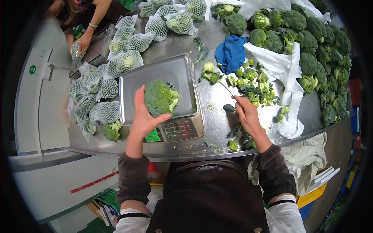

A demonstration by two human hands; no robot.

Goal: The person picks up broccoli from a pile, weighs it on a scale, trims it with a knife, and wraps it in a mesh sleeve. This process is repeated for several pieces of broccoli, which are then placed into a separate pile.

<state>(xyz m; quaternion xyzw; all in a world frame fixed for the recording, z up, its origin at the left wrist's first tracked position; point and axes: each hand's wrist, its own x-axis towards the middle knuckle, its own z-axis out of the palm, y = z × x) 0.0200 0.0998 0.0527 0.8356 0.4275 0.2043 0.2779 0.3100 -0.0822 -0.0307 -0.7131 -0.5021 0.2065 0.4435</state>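
My left hand (146, 116) is curved around a broccoli head (159, 98), with the thumb below it and the fingers along its left side. That head is over the steel tray (130, 77) of a weighing scale (182, 131); whether it rests on the tray is hard to tell. In my right hand (248, 115) is a knife (226, 88), its thin blade pointing up and left toward a cut broccoli stem (211, 73). Broccoli trimmings (266, 91) and loose leaves lie around the knife. The knife's handle is mostly hidden by my fingers.
Net-wrapped broccoli heads (142, 40) cover the table's left and back. A large pile of broccoli (309, 42) fills the right. A blue cloth (231, 53) and white wrapping (291, 93) lie between. At upper left, another person's hand (83, 42) holds a netted head.
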